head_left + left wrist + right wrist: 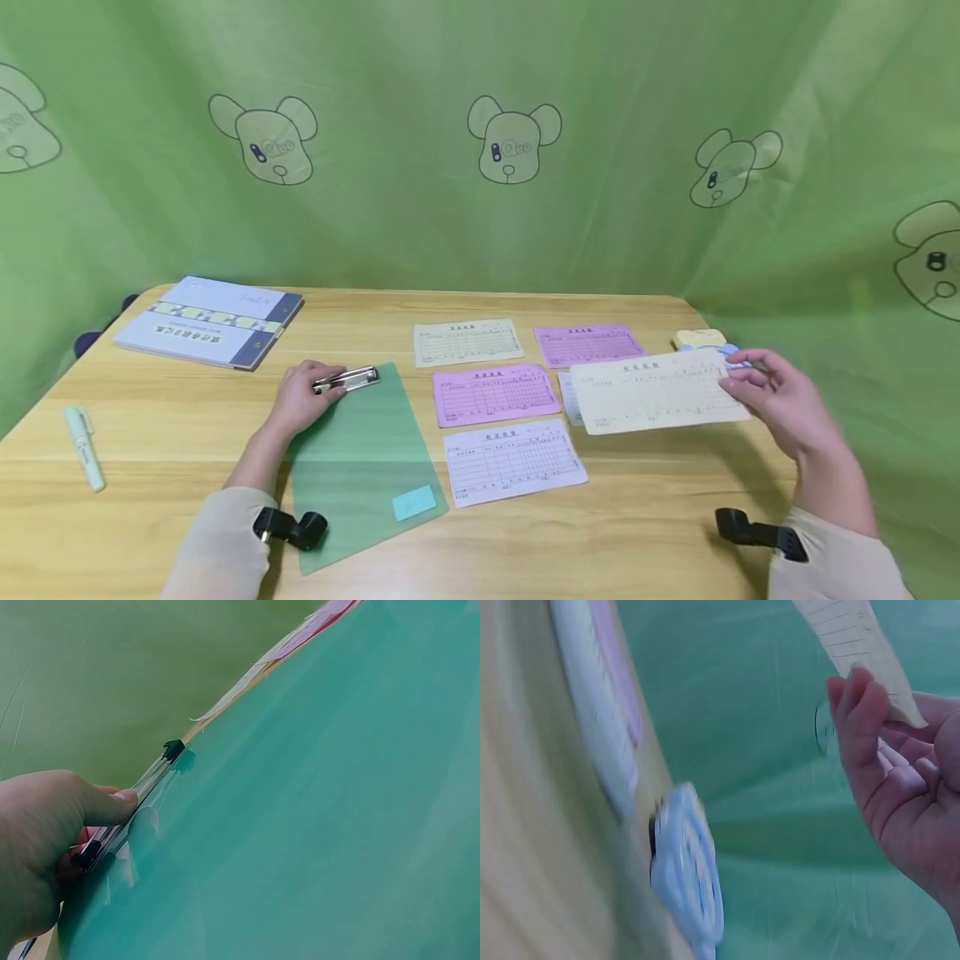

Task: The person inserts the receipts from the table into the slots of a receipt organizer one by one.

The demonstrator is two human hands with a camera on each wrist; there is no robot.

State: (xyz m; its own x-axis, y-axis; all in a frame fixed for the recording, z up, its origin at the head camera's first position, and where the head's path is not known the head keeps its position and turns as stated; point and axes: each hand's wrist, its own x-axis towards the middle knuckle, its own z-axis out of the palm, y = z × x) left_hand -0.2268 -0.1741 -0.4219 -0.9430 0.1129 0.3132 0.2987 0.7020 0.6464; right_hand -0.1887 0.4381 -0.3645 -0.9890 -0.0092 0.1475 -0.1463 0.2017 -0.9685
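Landmark: green clipboard (360, 467), flat on the wooden surface (637, 517). Left hand (307, 396) grasps the metal clip (347, 381) at the clipboard's far end, thumb on top, fingers behind it. Can't tell if the clip is levered up.

Right hand (776, 400) pinches a cream slip (660, 392) by its right end, fingers against thumb. Slip is a printed form, held in the air above the surface, well right of the clipboard; it overlaps another slip (570, 400) in the head view, so that one is mostly hidden.

More forms right of the clipboard: white slip (515, 462) just beside its right edge, purple slip (495, 395) right of its far half, pale slip (467, 342) beyond that to the far right, second purple slip (588, 344) further right again. Blue sticky note (414, 503) shows at the clipboard's near right corner.

Lilac-blue binder (210, 321) is beyond the clipboard, to its left. Pale green highlighter (85, 447) is well left of it.
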